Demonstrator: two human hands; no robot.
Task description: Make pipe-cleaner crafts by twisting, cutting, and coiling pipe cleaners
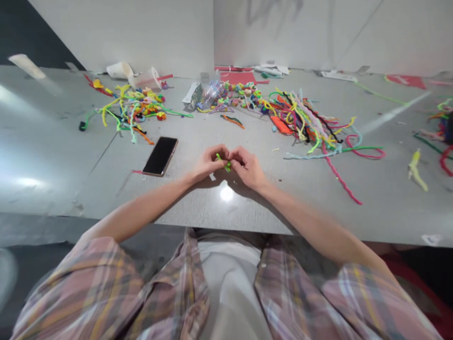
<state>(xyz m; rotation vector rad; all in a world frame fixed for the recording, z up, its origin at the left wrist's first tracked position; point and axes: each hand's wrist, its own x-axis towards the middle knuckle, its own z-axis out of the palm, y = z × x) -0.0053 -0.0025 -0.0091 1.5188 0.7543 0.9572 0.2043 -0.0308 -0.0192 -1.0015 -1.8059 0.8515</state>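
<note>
My left hand (209, 163) and my right hand (247, 167) meet just above the table in front of me, fingertips almost touching. Between them is a small bright green twisted pipe cleaner (228, 167). Both hands pinch it between thumb and fingers, so much of it is covered. A dark phone (160, 157) lies flat to the left of my left hand. Beyond my right hand spreads a heap of long pipe cleaners (304, 118) in many colours.
A pile of twisted colourful pieces (141, 106) lies at the back left, near a tipped paper cup (119, 70). Centre back are a clear plastic package (212, 97) and red paper (238, 78). A pale yellow piece (417, 170) lies far right. The wall panel (141, 38) bounds the table behind.
</note>
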